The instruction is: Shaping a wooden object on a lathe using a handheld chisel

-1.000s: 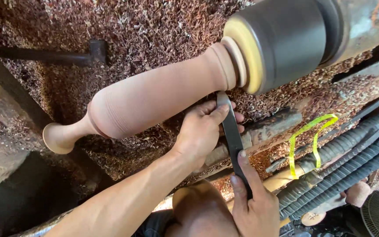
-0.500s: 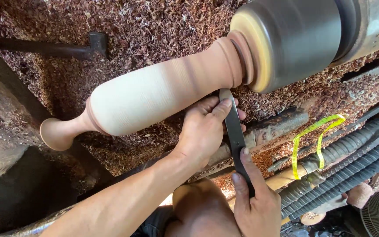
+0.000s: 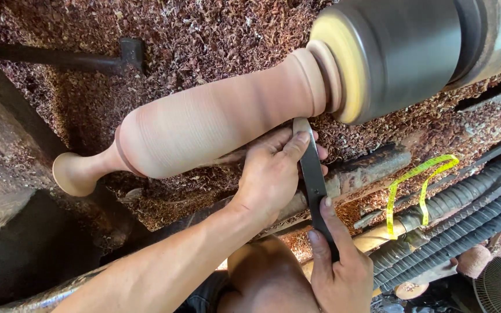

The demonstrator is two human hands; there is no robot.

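Left hand (image 3: 273, 174): curled over the dark flat chisel (image 3: 313, 182), pressing it on the tool rest (image 3: 360, 174).
Right hand (image 3: 340, 269): gripping the chisel's lower end.
Chisel tip: touching the turned wooden spindle (image 3: 215, 124) near the chuck (image 3: 401, 52).
Around: wood shavings (image 3: 204, 35), a hammer (image 3: 65, 57), a yellow measuring tape (image 3: 418, 185).

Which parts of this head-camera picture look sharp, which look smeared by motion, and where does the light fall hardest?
Head view: the left hand, right hand and flat dark tool are sharp; the wooden spindle shows fine streaks around it, its grain smeared; strong light falls on the forearm and wood shavings, with deep shadow at lower left.
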